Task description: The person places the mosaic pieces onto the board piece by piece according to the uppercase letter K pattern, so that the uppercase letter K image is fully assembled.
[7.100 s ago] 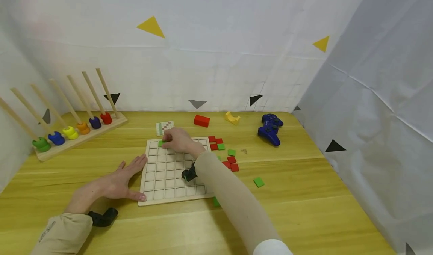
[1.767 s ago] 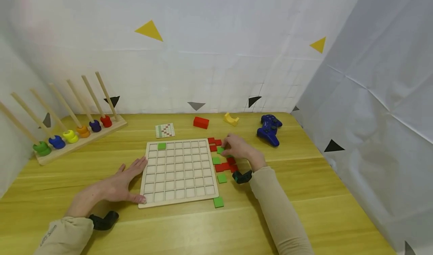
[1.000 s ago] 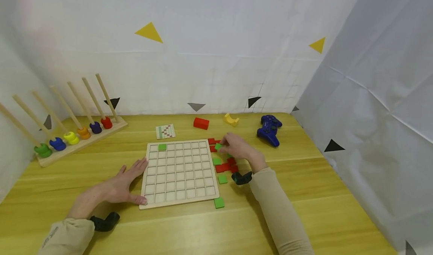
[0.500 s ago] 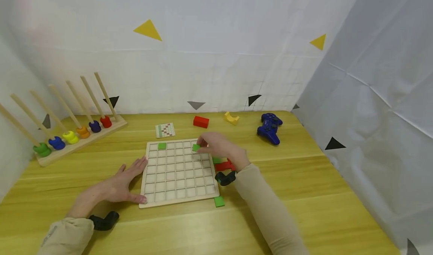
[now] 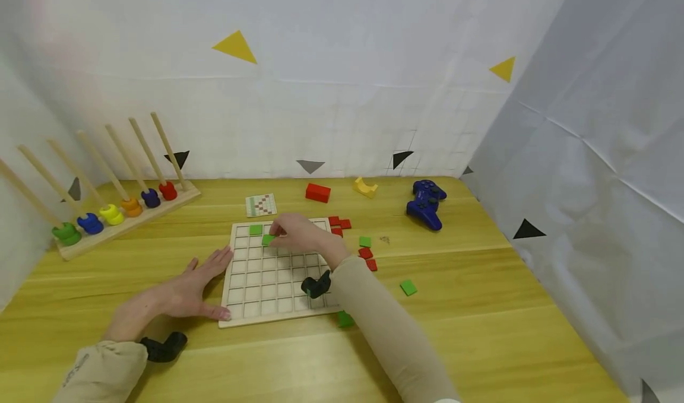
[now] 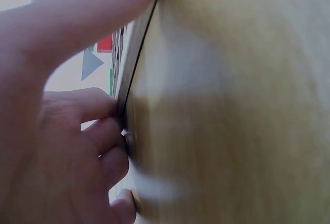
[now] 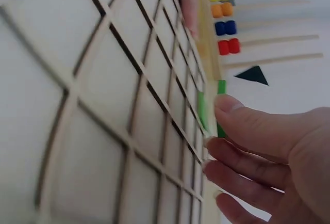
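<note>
A wooden grid board (image 5: 262, 279) lies on the table. One green square tile (image 5: 256, 229) sits in its top row, second cell from the left. My right hand (image 5: 303, 235) pinches another green square tile (image 5: 268, 240) between thumb and fingers, over the board just below and right of the seated one. In the right wrist view this held tile (image 7: 221, 130) shows on edge at the thumb tip. With fingers spread, my left hand (image 5: 187, 290) rests at the board's left edge, fingertips on the upper part and thumb at the lower corner.
Loose red tiles (image 5: 366, 253) and green tiles (image 5: 408, 287) lie right of the board. Behind it are a pattern card (image 5: 260, 205), a red block (image 5: 317, 193), a yellow arch (image 5: 366, 187) and a blue game controller (image 5: 426, 205). A peg stacker (image 5: 128, 219) stands far left.
After letting go of the first green tile in the top row, my right hand has picked up another from the right pile and carried it left across the board. The left hand stays put.
</note>
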Demonstrator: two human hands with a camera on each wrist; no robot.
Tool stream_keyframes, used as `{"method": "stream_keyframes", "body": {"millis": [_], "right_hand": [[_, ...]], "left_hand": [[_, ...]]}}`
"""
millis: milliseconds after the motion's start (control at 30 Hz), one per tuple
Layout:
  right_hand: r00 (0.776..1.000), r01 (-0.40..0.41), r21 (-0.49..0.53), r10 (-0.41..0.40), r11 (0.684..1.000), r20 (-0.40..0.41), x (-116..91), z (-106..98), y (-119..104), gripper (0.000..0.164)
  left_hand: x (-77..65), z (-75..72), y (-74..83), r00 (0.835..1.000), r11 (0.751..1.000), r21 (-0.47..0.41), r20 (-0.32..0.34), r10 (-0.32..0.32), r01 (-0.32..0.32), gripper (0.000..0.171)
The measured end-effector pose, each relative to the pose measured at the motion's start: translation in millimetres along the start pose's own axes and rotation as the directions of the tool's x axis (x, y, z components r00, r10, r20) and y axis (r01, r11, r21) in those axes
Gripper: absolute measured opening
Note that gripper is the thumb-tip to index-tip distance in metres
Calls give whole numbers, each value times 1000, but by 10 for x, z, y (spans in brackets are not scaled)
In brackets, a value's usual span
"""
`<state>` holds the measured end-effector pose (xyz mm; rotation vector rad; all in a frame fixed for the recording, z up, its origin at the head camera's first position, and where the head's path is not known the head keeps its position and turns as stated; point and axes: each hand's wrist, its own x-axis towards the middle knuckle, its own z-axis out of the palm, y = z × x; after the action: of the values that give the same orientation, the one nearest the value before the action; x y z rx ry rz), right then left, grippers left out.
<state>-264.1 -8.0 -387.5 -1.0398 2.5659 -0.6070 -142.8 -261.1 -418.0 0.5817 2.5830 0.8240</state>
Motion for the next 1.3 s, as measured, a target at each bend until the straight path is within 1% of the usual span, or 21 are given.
{"method": "stream_keyframes", "body": {"millis": [167,267,400,567,667,833,900,1100,1300], "right_hand": [[999,11,-69,-13,998,-34,188,127,-51,27],[998,8,-96,-13,995,-58,257,183,-51,26],[998,-10,-96,4,995,-68,280,212,-62,25],[997,1,-102,-8,995,-71,280,206,-71,20],[997,13,-90,-20,996,-70,274,197,-69,17],[997,22,-32,-24,999,-72,267,191,-52,12],[997,17,-4,-17,1000,-72,271,195,-44,12],[997,-11,76,17,997,-74,306,208,-34,10],[996,-34,112,42,993,-73,318,212,-15,10]], "left_hand": [[12,2,-1,1000,1000,13,5,-1,1,123],[4,-1,1,1000,1000,13,5,-2,2,123],[-1,0,0,1000,1000,14,-1,1,-1,123],[-1,-5,-1,1000,1000,16,-4,-1,1,123],[3,-6,-1,1000,1000,15,-1,-5,5,123],[7,-4,6,1000,1000,13,1,-7,7,123],[6,-2,11,1000,1000,10,2,-10,10,123],[-8,-7,24,1000,1000,-9,1,10,-10,121],[-6,-13,36,1000,1000,-24,12,13,-13,120]]}}
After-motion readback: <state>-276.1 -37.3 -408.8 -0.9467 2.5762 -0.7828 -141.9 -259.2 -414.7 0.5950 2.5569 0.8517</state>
